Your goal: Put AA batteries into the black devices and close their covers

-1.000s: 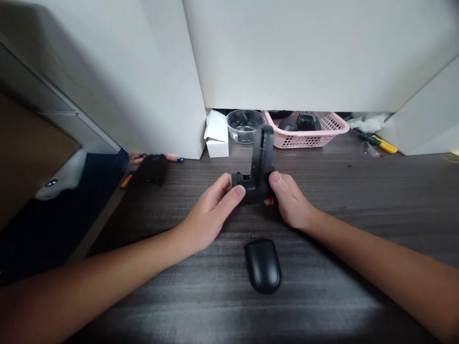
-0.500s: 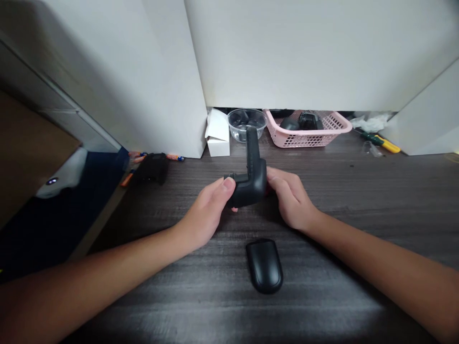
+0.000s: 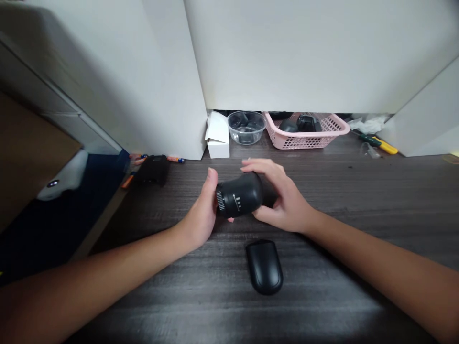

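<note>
A black L-shaped device (image 3: 242, 195) is held above the dark table, its rounded body turned toward me. White printed marks and a ribbed ring show on that body; its other arm is hidden. My left hand (image 3: 201, 210) grips the ribbed end, thumb raised along its edge and fingers underneath. Around the opposite, rounded end curls my right hand (image 3: 281, 196), fingers over the top and thumb below. Nearer to me, a smooth black piece shaped like a mouse shell (image 3: 264, 267) lies on the table.
Along the back stand a white box (image 3: 218, 138), a clear plastic bowl (image 3: 247, 129) and a pink basket (image 3: 301, 140) with black parts inside. A yellow-handled tool (image 3: 386, 145) lies at the right. At the left, a black item (image 3: 153, 169) sits by several orange batteries (image 3: 175, 159).
The device has been turned over, so its upright arm no longer shows and its marked, ribbed side does. My right hand has opened wider and moved over its rounded end.
</note>
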`<state>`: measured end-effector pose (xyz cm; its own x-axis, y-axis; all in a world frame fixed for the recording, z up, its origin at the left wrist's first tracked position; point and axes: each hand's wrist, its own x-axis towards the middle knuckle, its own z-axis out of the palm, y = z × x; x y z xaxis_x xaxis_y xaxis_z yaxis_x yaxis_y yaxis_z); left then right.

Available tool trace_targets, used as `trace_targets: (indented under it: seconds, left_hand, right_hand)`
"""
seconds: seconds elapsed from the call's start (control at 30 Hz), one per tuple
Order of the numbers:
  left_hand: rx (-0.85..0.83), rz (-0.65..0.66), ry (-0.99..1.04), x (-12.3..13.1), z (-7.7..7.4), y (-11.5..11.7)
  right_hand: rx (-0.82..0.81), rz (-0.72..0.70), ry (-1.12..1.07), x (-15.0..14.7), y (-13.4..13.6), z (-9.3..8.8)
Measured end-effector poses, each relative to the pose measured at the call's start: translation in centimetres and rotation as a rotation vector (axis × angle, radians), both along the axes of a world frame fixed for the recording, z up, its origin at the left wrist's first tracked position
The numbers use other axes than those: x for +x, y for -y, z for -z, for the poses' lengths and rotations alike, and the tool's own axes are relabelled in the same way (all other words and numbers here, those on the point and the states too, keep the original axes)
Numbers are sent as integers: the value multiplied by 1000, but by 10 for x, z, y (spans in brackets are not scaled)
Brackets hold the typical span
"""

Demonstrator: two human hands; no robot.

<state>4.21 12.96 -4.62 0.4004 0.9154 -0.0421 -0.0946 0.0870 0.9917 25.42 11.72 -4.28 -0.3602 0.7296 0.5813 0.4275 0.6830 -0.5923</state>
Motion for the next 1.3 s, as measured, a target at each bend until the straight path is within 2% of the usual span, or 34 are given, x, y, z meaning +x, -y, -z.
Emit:
trace_targets:
  seconds: [0.17, 0.33, 0.5, 0.57, 0.8, 1.0, 1.1, 1.2, 1.3]
  left_hand:
    - [128, 46, 29, 0, 0, 0]
    - [203, 25, 12, -2, 0, 1]
    - [226, -149, -38, -2, -4, 2]
    - [256, -171, -96, -3, -5, 2]
    - [306, -126, -191, -7, -4, -3]
    - [299, -67, -105, -4, -5, -2]
    - [237, -65, -22, -2, -7, -1]
    - [116, -64, 61, -1, -8, -3]
    - [-29, -126, 147, -1, -12, -8]
  right_hand:
    - [-387, -137, -242, 2, -3, 2]
    - [-553, -124, -442, 2, -9, 5]
    - [-539, -154, -421, 1, -8, 6]
    - [-528, -156, -390, 2, -7, 6]
    - [-554, -151, -391, 2, -8, 7]
    - [-503, -140, -327, 2, -7, 5]
    - [-452, -169, -252, 1, -4, 2]
    - [-477, -243, -298, 1, -4, 1]
    - [-499, -212, -288, 1, -3, 3]
